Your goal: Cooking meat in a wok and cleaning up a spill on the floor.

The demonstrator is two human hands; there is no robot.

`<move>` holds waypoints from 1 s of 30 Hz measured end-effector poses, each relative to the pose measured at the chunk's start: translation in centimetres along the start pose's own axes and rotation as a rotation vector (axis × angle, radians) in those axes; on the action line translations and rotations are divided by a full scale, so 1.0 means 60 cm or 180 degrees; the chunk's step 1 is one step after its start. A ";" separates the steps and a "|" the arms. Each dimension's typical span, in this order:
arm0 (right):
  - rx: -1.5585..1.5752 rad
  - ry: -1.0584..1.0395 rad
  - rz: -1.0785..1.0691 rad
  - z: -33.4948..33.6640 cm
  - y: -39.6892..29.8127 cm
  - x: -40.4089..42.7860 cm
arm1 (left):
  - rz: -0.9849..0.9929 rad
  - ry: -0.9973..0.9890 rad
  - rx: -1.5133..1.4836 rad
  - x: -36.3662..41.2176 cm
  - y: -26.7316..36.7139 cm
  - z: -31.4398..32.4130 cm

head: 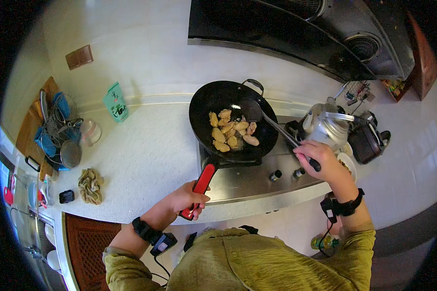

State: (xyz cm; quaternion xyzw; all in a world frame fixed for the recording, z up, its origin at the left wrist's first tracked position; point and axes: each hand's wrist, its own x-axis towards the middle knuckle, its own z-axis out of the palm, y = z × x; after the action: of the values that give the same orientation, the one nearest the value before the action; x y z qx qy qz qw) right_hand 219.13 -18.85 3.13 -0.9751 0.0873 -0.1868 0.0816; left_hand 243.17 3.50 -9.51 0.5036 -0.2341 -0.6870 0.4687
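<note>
My left hand (189, 200) grips the red handle (204, 178) of a black wok (204, 98), which sits on the near burner of a steel gas stove (240, 182). Several pale golden chicken wing pieces (227, 127) lie spread across the wok's middle. In my right hand (318, 160) is a spatula (278, 127) with a metal shaft and a black grip end. Its dark head rests inside the wok, just beyond the chicken on the right. A loop handle (255, 84) stands on the wok's far rim.
Right of the wok stands a metal kettle (327, 127), with a black appliance (366, 143) and a plate (347, 163) beside it. A range hood (295, 36) overhangs the back. Leftward are a green pouch (116, 103), a crumpled cloth (90, 185) and a wire utensil basket (60, 131).
</note>
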 end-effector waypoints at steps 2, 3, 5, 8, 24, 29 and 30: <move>0.0002 0.0016 -0.0035 0.011 0.008 0.007 | -0.0039 0.0021 -0.0005 -0.002 0.001 0.002; 0.0013 0.0025 -0.0075 0.013 0.009 0.010 | -0.0037 0.0020 -0.0007 -0.003 0.000 0.001; 0.0024 -0.0012 -0.0135 0.013 0.011 0.012 | 0.0000 0.0002 0.0017 -0.002 -0.001 0.001; 0.0145 -0.0120 -0.0072 -0.006 -0.006 0.008 | -0.0011 -0.0054 -0.0070 0.001 -0.004 -0.001; 0.0193 0.0247 0.0318 -0.052 -0.033 -0.025 | 0.0020 -0.0013 0.0042 0.001 -0.002 0.003; 0.0392 0.0233 0.0466 -0.049 -0.053 -0.037 | -0.0019 0.0046 0.0037 0.002 -0.002 0.002; 0.0520 0.0227 0.0551 -0.052 -0.061 -0.039 | -0.0026 0.0047 0.0040 0.002 -0.003 0.001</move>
State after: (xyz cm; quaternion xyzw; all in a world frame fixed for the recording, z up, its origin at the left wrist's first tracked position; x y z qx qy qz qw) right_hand 216.33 -15.19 5.89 -0.9468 0.1585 -0.2201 0.1734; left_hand 243.04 3.44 -9.70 0.5125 -0.2328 -0.6837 0.4645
